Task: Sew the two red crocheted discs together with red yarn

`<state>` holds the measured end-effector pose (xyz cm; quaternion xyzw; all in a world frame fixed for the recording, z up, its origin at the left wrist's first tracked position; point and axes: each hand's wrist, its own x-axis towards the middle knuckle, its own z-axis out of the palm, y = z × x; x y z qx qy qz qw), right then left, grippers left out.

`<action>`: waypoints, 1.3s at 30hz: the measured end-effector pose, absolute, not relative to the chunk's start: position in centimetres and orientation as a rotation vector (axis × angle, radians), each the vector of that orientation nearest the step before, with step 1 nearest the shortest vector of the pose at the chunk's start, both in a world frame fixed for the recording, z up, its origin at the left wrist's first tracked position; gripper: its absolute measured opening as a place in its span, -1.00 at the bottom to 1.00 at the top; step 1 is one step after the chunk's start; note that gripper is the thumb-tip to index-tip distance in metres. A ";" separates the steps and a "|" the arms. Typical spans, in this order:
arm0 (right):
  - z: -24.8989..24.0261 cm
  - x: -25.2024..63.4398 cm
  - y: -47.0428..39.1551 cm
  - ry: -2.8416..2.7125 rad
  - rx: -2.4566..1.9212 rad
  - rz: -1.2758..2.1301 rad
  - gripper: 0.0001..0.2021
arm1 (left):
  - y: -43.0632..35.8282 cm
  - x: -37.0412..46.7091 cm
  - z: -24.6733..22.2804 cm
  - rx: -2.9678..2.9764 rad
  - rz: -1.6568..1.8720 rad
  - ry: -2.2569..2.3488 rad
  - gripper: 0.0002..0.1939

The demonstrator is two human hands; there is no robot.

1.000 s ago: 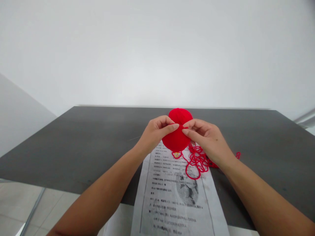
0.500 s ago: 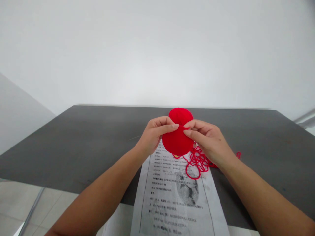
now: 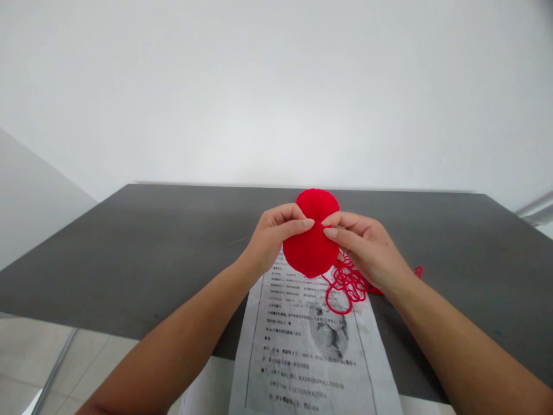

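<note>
A red yarn piece point(image 3: 311, 253) with two rounded parts, one above the other, is held up over the table. My left hand point(image 3: 280, 233) pinches its narrow middle from the left between thumb and fingers. From the right, my right hand point(image 3: 360, 239) pinches the edge near the same spot, its thumb and index finger close together. Loose loops of red yarn point(image 3: 351, 283) lie below and behind my right hand, partly on a printed sheet.
The printed paper sheet point(image 3: 298, 369) hangs over the near edge of the dark grey table point(image 3: 181, 230). A white wall point(image 3: 276, 92) stands behind. A small yarn end point(image 3: 419, 271) shows beyond my right wrist.
The lower part of the red piece has tilted slightly down and left, and now covers a bit of yarn beneath it. Both hands keep nearly the same place and hold.
</note>
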<state>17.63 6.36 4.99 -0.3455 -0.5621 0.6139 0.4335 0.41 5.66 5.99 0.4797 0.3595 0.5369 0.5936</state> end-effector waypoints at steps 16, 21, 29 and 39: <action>5.0 17.7 6.4 -1.440 -0.870 1.479 -0.80 | 5.7 0.4 5.9 1.089 1.230 0.821 -0.73; 4.8 17.8 6.5 -1.473 -0.859 1.440 -0.79 | 5.7 0.4 6.0 1.063 1.207 0.798 -0.74; 4.9 17.9 6.5 -1.439 -0.799 1.486 -0.87 | 5.7 0.4 6.0 1.070 1.200 0.773 -0.75; 4.9 18.1 6.5 -1.456 -0.770 1.506 -0.89 | 5.6 0.3 6.0 1.118 1.235 0.787 -0.76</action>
